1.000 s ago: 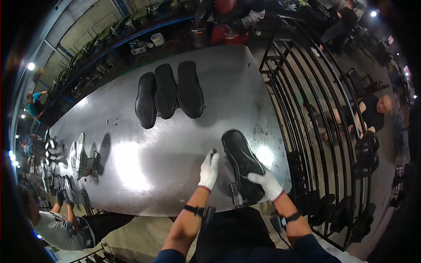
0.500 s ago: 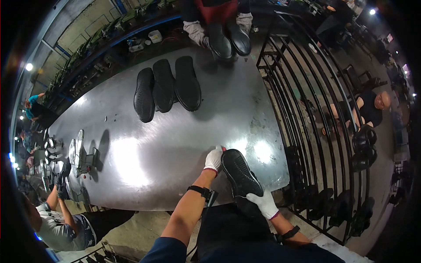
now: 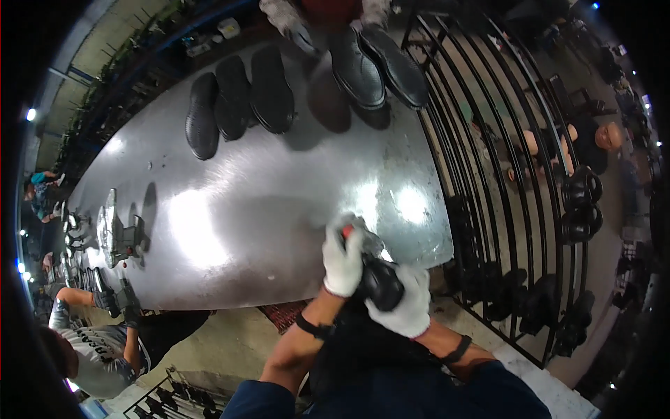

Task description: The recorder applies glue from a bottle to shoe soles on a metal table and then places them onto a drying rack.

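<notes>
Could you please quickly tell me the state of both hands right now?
Left hand: fingers curled at a small red part; whether it grips it cannot be told.
Right hand: closed, holding the black shoe.

The left glove (image 3: 342, 269) and right glove (image 3: 417, 307) are white, plain and matte, covering the fingers (image 3: 354, 246) fully. Behind the fingers on each side runs 1 narrow dark strap (image 3: 313, 327), so 2 altogether. Farther back from the fingers, 2 navy sleeves (image 3: 262, 399) stop short of the straps. Black clothing (image 3: 356, 363) shows between.
</notes>
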Demonstrator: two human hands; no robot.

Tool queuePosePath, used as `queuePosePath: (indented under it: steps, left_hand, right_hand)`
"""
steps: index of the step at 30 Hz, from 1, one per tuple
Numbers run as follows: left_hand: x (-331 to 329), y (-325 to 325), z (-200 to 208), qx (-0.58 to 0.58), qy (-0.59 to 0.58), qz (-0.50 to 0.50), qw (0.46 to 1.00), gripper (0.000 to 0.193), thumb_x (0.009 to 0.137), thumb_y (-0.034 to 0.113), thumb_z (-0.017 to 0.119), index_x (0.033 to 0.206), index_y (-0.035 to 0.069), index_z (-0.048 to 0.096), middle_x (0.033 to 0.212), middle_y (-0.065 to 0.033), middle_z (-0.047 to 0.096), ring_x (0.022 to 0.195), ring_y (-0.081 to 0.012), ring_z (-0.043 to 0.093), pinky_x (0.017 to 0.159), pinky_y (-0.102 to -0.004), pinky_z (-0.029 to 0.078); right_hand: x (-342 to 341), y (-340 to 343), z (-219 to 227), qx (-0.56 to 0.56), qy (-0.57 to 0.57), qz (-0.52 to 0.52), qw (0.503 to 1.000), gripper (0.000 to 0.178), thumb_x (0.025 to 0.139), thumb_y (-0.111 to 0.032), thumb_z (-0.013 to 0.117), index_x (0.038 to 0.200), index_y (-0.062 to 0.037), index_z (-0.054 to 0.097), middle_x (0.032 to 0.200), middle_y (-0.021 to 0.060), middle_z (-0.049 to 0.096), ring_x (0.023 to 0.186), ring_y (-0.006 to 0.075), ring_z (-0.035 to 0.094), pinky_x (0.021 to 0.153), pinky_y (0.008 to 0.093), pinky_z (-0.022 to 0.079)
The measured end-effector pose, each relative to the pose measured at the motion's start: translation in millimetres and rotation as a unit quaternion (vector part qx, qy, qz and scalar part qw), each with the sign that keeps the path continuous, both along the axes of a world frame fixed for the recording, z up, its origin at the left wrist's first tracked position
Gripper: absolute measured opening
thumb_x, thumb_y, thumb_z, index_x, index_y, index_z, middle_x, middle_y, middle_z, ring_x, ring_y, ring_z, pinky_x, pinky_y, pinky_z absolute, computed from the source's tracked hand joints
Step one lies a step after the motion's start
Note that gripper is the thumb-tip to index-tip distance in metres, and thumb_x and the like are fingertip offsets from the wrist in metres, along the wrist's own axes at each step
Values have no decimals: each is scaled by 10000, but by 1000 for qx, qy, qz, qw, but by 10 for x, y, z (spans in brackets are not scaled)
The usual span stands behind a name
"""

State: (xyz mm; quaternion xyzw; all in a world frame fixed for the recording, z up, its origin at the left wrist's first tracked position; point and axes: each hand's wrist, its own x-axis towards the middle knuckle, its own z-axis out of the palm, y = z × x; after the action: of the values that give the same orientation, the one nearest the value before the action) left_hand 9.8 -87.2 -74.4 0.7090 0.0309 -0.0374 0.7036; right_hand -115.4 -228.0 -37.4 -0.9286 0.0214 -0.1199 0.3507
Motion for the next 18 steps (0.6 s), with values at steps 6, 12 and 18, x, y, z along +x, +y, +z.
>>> queuePosePath:
  steps: [6,12,18]
  left_hand:
    - [-179,-30,223,-31,-111,-77,990,321,976,80,593,1282,9,662,846,-99,672,696,-219,660,749,-369,578]
    - [903,-151,-985,-227,144,-7,963,596,1168,371,499,1656,41,410,1113,-211,768,704,-187,709,651,-311,587]
    - [646,-35,-1380,-10,162,-43,986,409,1137,309,530,1296,-37,680,1089,-182,758,1031,-307,730,943,-402,592]
  right_hand:
    - [-458,-982,572,51,-82,232,968,772,611,-318,980,1212,-174,517,1162,94,526,963,284,592,822,479,532]
    - [565,-710,-15,45,-177,-218,959,762,819,-28,821,1480,-10,441,1430,221,530,1289,362,580,1179,486,435]
    - [-144,-30,-358,181,224,-170,942,594,1124,-391,551,1520,51,561,1483,300,632,1418,441,595,1183,473,459]
